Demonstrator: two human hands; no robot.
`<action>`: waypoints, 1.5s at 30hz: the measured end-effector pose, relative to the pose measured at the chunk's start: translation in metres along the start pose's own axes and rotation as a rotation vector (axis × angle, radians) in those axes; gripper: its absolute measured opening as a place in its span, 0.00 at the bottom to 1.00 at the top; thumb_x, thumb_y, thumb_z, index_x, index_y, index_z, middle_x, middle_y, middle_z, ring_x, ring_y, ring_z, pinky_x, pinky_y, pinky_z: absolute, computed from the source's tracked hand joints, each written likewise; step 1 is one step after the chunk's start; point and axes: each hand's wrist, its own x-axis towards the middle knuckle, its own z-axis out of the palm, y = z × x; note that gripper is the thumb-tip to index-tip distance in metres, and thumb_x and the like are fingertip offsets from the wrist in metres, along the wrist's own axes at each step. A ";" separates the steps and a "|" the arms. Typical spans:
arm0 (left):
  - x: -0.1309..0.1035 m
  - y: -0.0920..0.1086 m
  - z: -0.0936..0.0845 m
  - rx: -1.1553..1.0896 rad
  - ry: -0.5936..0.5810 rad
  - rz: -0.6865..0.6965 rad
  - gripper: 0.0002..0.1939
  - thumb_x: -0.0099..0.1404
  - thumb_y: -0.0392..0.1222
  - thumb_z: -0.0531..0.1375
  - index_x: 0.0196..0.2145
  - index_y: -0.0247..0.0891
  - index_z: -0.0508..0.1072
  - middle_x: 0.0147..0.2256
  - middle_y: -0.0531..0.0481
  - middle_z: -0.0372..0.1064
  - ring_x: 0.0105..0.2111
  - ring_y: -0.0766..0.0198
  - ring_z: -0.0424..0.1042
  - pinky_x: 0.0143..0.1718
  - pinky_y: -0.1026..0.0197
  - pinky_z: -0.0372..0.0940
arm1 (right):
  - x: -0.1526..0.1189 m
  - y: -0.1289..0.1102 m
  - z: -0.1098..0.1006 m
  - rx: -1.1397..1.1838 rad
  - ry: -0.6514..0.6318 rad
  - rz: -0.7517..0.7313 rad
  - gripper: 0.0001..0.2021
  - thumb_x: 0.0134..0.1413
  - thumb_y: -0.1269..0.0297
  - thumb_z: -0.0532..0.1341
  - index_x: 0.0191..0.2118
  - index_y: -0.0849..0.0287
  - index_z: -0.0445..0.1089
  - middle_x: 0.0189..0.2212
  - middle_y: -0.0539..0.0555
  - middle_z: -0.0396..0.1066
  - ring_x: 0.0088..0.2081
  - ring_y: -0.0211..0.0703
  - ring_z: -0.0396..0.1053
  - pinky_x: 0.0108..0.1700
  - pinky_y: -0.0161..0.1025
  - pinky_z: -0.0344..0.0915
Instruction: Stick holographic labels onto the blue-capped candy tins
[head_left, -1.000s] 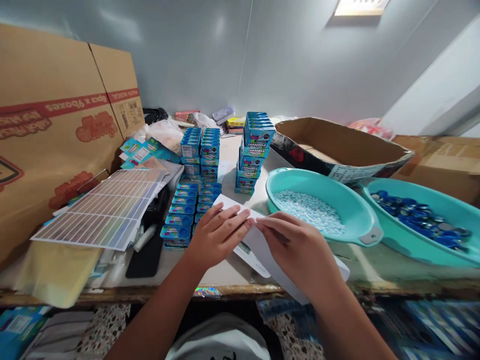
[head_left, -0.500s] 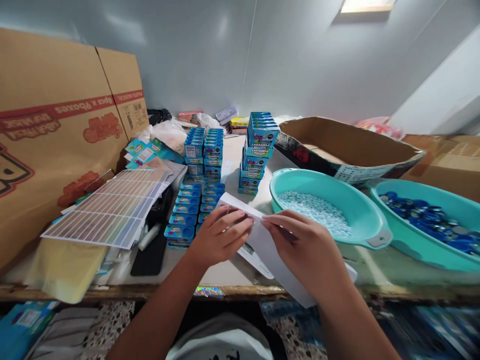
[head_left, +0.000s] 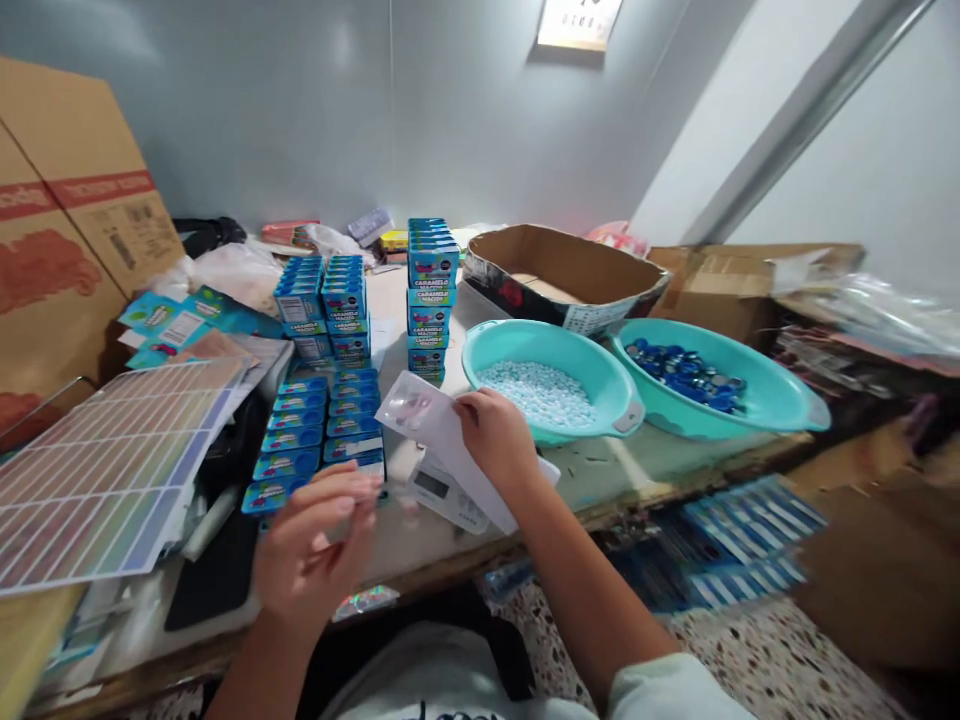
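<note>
A white strip [head_left: 461, 455] is pinched in the right hand [head_left: 499, 435], and a white scale [head_left: 469, 515] is partly covered by it. The left hand [head_left: 319, 545] is held up, fingers bent, right by the blue boxes [head_left: 289, 438]; can't be told if anything's gripped. Over on the right, pale pellets [head_left: 536, 392] are piled in one teal basin [head_left: 581, 350], blue discs [head_left: 686, 375] in another.

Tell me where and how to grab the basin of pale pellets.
I'd pinch the flat tab at the near right end of the basin, coming from the front: it juts past the oval rim, and the open cardboard tray crowds the back.
</note>
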 end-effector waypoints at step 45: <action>0.040 -0.087 0.016 0.709 -0.385 -0.970 0.09 0.61 0.41 0.66 0.40 0.43 0.74 0.30 0.53 0.78 0.39 0.54 0.78 0.57 0.46 0.55 | 0.048 -0.036 0.094 1.078 -0.309 0.187 0.06 0.43 0.62 0.63 0.27 0.55 0.66 0.21 0.46 0.68 0.26 0.39 0.68 0.31 0.35 0.66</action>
